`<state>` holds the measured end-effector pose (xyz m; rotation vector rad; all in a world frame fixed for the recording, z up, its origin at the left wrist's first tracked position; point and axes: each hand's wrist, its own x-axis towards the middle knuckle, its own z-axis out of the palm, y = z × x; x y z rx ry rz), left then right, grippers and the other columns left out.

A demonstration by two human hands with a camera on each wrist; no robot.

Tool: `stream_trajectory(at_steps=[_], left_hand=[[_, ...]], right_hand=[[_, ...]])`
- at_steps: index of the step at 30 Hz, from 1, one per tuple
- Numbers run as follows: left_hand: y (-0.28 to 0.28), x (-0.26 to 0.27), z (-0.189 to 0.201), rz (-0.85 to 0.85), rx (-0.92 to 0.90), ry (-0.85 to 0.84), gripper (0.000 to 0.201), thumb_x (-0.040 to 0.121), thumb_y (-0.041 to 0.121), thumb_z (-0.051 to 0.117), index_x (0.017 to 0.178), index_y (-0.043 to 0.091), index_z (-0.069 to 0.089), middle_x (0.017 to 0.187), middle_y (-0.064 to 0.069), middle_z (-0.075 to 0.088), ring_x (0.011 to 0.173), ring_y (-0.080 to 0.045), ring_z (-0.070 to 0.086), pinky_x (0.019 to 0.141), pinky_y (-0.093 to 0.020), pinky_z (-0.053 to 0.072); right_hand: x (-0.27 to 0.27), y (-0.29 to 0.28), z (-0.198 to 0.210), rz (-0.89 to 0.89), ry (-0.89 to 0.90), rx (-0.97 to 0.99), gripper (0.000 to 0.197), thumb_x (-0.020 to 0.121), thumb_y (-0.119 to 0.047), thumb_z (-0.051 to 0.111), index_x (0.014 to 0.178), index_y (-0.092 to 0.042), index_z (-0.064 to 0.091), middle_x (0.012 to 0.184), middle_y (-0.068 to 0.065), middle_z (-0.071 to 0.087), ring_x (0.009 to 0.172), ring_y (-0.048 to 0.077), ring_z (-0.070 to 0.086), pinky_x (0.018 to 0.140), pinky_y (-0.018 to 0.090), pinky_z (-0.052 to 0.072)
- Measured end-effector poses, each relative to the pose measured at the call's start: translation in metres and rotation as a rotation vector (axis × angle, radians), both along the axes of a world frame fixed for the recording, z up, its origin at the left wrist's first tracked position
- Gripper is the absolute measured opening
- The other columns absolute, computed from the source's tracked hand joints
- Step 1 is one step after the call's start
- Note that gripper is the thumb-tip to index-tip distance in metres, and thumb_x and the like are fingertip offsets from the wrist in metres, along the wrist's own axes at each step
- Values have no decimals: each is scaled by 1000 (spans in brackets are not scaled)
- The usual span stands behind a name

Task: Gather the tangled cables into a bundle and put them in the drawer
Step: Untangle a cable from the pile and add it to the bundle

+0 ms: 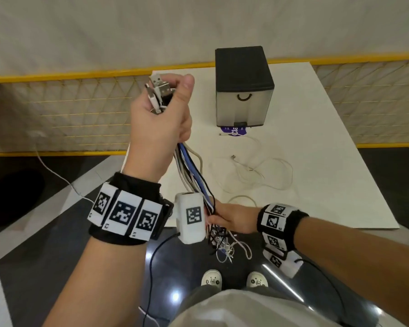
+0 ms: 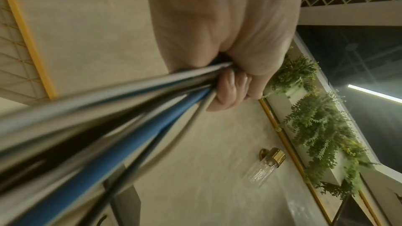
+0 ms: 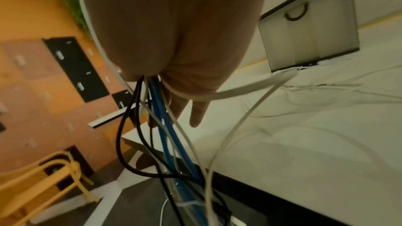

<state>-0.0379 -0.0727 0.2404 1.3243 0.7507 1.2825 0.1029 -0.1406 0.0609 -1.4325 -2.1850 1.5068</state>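
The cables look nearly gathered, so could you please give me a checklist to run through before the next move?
1. Left hand grips the plug ends of the cables: ok.
2. Right hand has a grip lower on the bundle: ok.
3. All cables gathered: not ok, a white cable lies on the table.
4. Drawer open: not ok, shut.
5. Loose ends tidy: not ok, tangle hangs below.
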Motion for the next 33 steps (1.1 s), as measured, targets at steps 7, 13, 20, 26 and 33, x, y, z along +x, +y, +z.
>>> stream_trajectory(at_steps=[7, 13, 20, 26, 33], left_hand=[[7, -6, -9, -22, -48, 3, 17, 100, 20, 57, 83, 22, 57, 50, 10, 34, 42, -8, 26, 41, -18, 24], [17, 1, -32, 0, -128, 42, 16, 98, 24, 59, 82, 23, 57, 50, 10, 35, 41, -8, 27, 40, -19, 25], [29, 30, -50, 14, -215, 145, 14, 97, 25, 61, 85, 20, 57, 51, 8, 37, 43, -10, 30, 42, -21, 26], [38, 41, -57, 38, -282, 168, 14, 96, 26, 63, 86, 19, 57, 51, 8, 36, 42, -10, 29, 41, -22, 28], [42, 42, -59, 62, -326, 100, 13, 95, 24, 64, 85, 19, 58, 52, 7, 37, 43, -9, 31, 41, -21, 27]], right_hand=[[35, 14, 0, 159, -285, -133, 80, 81, -39, 72, 146, -25, 28, 148, -3, 39, 133, 16, 39, 111, 27, 30], [76, 48, 14, -252, -132, -14, 56, 92, -62, 32, 119, -24, 62, 126, -4, 59, 118, 14, 53, 107, 32, 35], [105, 87, -35, -417, -457, 198, 24, 95, -14, 47, 109, -11, 67, 122, 9, 51, 112, 28, 54, 101, 37, 41], [95, 106, -57, -514, -402, 272, 28, 95, -8, 44, 118, -4, 58, 122, 17, 55, 110, 33, 54, 97, 36, 42], [85, 119, -68, -587, -641, 287, 33, 100, -28, 35, 110, -5, 56, 109, 16, 63, 101, 33, 59, 85, 39, 47]])
